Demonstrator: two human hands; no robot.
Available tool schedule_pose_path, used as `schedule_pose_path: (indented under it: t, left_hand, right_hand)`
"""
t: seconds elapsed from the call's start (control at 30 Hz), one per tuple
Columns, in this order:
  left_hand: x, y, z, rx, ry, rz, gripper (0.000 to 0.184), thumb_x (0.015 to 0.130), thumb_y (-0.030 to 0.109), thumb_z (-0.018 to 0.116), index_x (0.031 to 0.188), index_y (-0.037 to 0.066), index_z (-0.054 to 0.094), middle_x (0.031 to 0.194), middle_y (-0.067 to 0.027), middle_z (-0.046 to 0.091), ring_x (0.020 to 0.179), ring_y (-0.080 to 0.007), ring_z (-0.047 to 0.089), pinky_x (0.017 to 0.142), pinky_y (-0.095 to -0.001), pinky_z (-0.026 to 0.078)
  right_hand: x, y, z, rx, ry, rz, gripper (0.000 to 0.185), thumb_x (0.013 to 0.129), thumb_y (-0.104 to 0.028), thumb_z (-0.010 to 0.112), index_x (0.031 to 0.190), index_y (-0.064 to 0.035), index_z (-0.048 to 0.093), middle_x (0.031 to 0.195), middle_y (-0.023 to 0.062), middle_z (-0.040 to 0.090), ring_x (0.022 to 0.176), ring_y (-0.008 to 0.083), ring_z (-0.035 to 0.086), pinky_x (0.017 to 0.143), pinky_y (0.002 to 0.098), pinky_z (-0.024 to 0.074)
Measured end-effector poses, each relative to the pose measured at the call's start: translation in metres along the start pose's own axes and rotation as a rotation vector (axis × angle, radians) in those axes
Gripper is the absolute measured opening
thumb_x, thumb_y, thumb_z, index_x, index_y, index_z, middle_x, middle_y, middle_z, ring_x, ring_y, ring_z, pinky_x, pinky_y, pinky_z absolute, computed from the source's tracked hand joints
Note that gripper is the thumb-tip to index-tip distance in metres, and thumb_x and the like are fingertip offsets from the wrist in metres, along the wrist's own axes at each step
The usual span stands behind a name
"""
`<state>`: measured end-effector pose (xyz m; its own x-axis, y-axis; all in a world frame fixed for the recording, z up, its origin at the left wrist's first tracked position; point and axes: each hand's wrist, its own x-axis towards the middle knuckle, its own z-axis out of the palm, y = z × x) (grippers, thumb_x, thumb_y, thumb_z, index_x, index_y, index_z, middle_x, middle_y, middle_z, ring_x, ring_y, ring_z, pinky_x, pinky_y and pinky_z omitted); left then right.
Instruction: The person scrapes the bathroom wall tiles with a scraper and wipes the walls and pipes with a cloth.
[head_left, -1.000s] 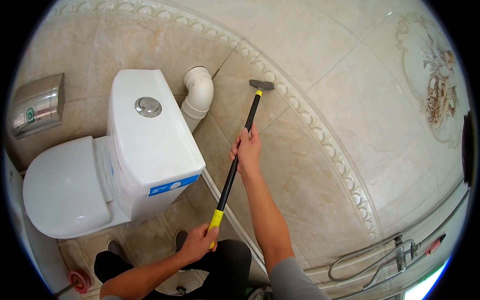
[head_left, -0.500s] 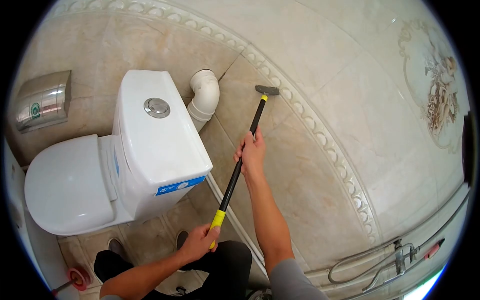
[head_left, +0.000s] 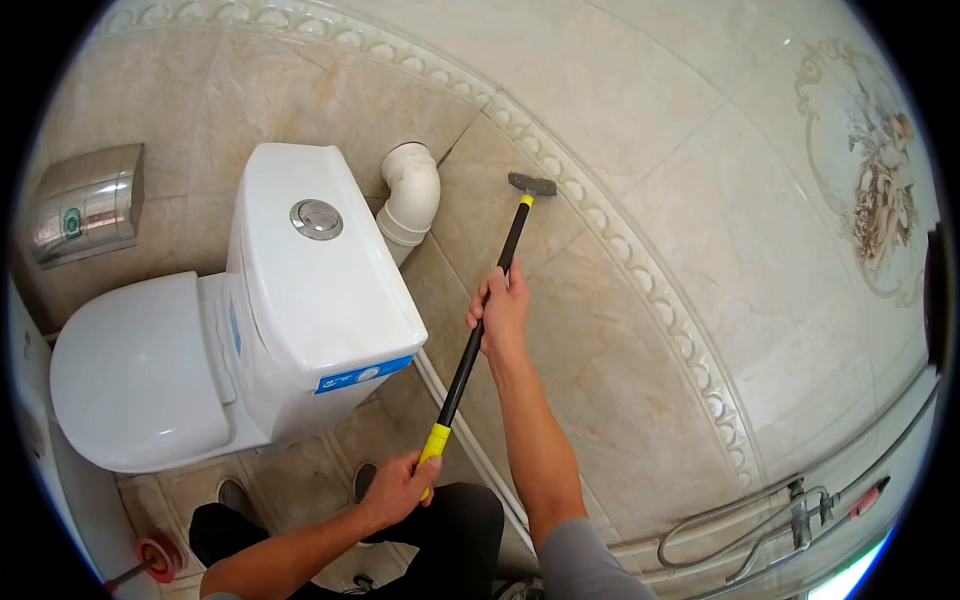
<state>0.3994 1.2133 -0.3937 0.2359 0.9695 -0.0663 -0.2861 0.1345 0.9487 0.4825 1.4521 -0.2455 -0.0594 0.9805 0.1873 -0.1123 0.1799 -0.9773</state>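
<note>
A long-handled scrub brush (head_left: 461, 375) with a black pole and yellow grip slants up from my lap to the tiled wall (head_left: 620, 340). My left hand (head_left: 399, 488) is closed round the yellow grip at its lower end. Further up, my right hand (head_left: 503, 308) wraps the black pole, its index finger pointing along it. The grey brush head (head_left: 532, 185) lies against the tiles just beside the raised border strip (head_left: 600, 218). Its scrubbing side is hidden against the wall.
A white toilet (head_left: 310, 270) with its lid down stands at the left. Behind it a white pipe elbow (head_left: 411, 195) leaves the wall, near a steel paper holder (head_left: 90, 205). A red plunger (head_left: 158, 558) sits at lower left. A shower tap (head_left: 800, 520) is at lower right.
The view has shifted very slightly. Both hands keep the same hold on the brush, and its head stays in nearly the same place on the wall.
</note>
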Motion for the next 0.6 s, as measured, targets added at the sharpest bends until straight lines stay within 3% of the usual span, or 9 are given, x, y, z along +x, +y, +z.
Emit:
schedule_pose_path:
  t: [0.23, 0.6]
  left_hand:
    - [-0.0032, 0.0067, -0.0027, 0.016, -0.008, 0.016, 0.039, 0.104, 0.037, 0.053, 0.088, 0.003, 0.058, 0.062, -0.0029, 0.057, 0.055, -0.0106, 0.055, 0.054, -0.0294, 0.042]
    - [0.0007, 0.0079, 0.0000, -0.019, 0.005, 0.025, 0.042, 0.105, 0.039, 0.052, 0.088, 0.002, 0.058, 0.062, -0.0028, 0.056, 0.055, -0.0103, 0.054, 0.053, -0.0295, 0.043]
  right_hand:
    - [-0.0070, -0.0005, -0.0017, 0.005, 0.034, 0.000, 0.047, 0.106, -0.017, 0.043, 0.151, -0.0178, 0.031, 0.074, 0.0018, 0.045, 0.045, 0.0109, 0.041, 0.036, 0.0287, 0.0358]
    - [-0.0036, -0.0025, -0.0016, -0.001, 0.033, 0.014, 0.045, 0.106, -0.015, 0.043, 0.149, -0.0179, 0.032, 0.074, 0.0017, 0.045, 0.045, 0.0115, 0.041, 0.036, 0.0291, 0.0358]
